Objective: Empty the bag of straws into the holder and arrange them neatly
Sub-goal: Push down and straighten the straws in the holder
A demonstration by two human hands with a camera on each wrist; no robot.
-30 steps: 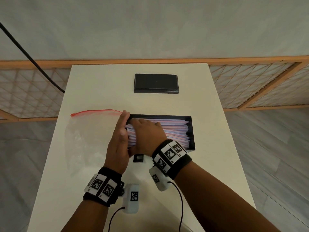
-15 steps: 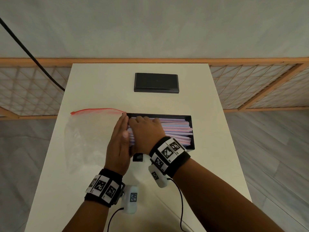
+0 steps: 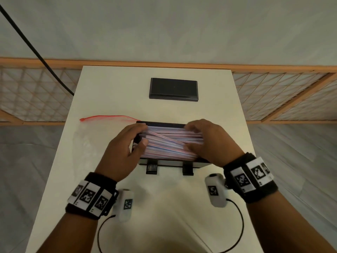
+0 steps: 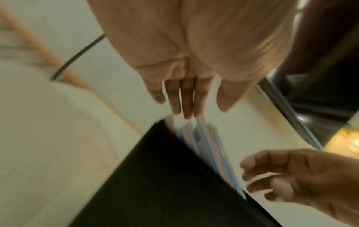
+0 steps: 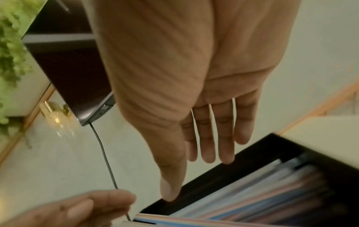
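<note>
left hand (image 3: pixel 125 148), right hand (image 3: pixel 209 141), flanking straws (image 3: pixel 171 143) in holder (image 3: pixel 169 163)

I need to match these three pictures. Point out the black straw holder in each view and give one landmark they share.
Head: the black straw holder sits mid-table, between both hands.
Left wrist: its dark wall fills the lower centre, blurred, below the fingertips.
Right wrist: its far rim crosses the lower right, under the fingers.
Shared landmark: the striped straws lying inside it.
</note>
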